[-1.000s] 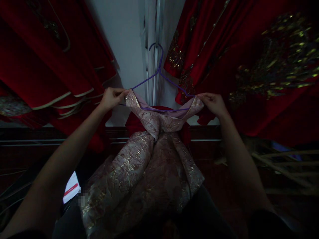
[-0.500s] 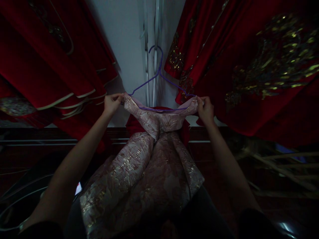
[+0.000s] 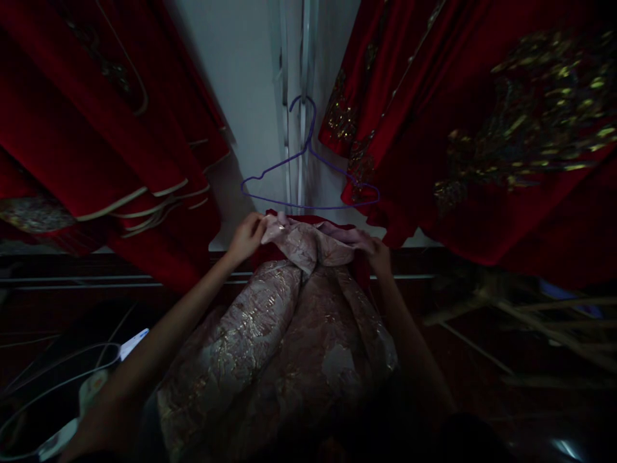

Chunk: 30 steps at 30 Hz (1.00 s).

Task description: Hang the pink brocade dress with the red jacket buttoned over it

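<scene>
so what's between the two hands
In the head view, the bunched neckline of the pink brocade dress spans from left hand to right hand.

Dim overall, underexposed. Brightest area is the white wall [image 3: 241, 83], top centre. Bottom edge and lower corners near black, detail lost. Gold thread on the red garments [image 3: 530, 128], upper right, glints. Faint sheen on the pink dress [image 3: 270, 347], centre. Small glare spot lower right. Wide-angle stretch twd edges, periphery soft.
</scene>
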### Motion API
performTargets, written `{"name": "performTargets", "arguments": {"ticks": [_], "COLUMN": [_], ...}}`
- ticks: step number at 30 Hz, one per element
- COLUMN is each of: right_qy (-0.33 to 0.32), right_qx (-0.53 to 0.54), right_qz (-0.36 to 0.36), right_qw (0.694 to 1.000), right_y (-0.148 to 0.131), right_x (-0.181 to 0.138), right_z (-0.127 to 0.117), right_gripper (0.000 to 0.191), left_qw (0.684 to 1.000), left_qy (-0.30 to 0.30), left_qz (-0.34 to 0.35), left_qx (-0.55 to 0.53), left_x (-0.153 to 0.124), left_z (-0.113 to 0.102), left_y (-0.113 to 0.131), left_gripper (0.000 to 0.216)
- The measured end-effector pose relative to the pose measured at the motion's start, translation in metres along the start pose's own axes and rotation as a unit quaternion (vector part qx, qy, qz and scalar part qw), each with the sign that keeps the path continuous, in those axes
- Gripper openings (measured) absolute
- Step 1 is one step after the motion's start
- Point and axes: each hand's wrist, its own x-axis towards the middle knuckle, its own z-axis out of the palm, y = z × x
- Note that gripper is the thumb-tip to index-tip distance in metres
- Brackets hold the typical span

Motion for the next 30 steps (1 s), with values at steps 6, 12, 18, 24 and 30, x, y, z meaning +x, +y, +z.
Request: {"name": "performTargets", "arguments": {"ticks": [6, 12, 18, 24, 30], "right_qy": [-0.153, -0.107, 0.226, 0.26, 0.26], "right_qx": [0.089, 0.036, 0.05, 0.106, 0.093], "right_qz": [0.003, -0.053, 0.006, 0.002, -0.01], "right_qw": [0.984, 0.992, 0.973, 0.96, 0.961], "right_y": [-0.017, -0.04, -0.033, -0.026, -0.039], "right_x": [0.001, 0.001, 0.011, 0.018, 0.012], "right_z": [-0.007, -0.015, -0.026, -0.036, -0.024], "right_gripper": [0.035, 0.036, 0.041, 0.041, 0.044], "left_qw": [0.974, 0.97, 0.976, 0.976, 0.975], "left_qy": [-0.115, -0.129, -0.061, -0.083, -0.111], "left_qz": [0.197, 0.173, 0.16, 0.154, 0.17], "left_qx": [0.02, 0.117, 0.134, 0.126, 0.094], "left_x": [0.052, 0.043, -0.014, -0.022, -0.014], "left_z": [0.039, 0.081, 0.059, 0.018, 0.009], "left_y": [0.06, 0.048, 0.084, 0.102, 0.089], "left_gripper": [0.025, 0.025, 0.024, 0.023, 0.023]}}
